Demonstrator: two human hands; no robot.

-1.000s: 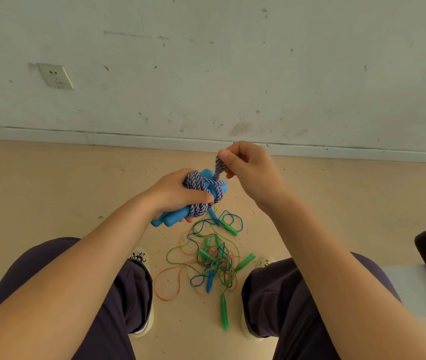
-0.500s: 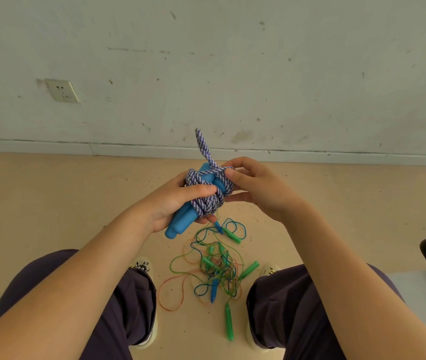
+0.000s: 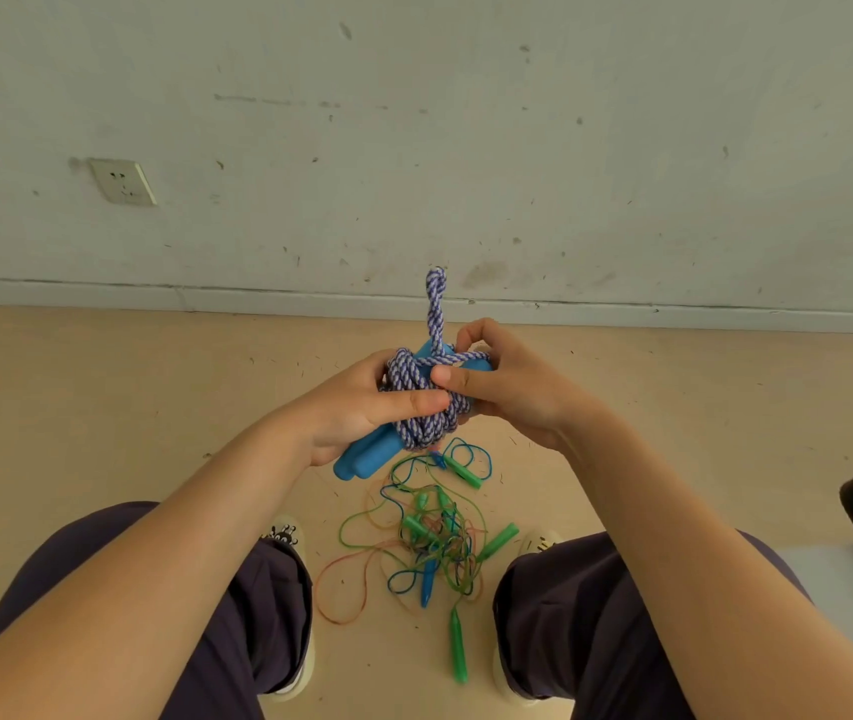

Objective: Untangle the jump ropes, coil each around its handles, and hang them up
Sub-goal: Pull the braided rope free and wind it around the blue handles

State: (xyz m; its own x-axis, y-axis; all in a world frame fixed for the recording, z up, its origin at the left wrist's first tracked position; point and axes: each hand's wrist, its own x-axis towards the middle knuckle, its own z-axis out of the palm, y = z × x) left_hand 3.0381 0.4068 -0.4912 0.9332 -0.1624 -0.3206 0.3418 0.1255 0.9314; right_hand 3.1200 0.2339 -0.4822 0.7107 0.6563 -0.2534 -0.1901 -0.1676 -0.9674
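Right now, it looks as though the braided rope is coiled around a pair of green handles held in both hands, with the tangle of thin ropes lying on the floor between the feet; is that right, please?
Not quite: the handles are blue, not green, as the head view shows. The rest holds: the braided rope is coiled around them, the left hand and right hand both hold it, and the tangle of thin ropes lies on the floor between the feet.

Both hands hold a coiled rope above the floor.
Left hand [image 3: 357,407] grips blue handles [image 3: 367,454]; right hand [image 3: 507,387] pinches the purple-white rope [image 3: 422,407], loop upright. Tangled ropes [image 3: 435,537] lie between the feet.
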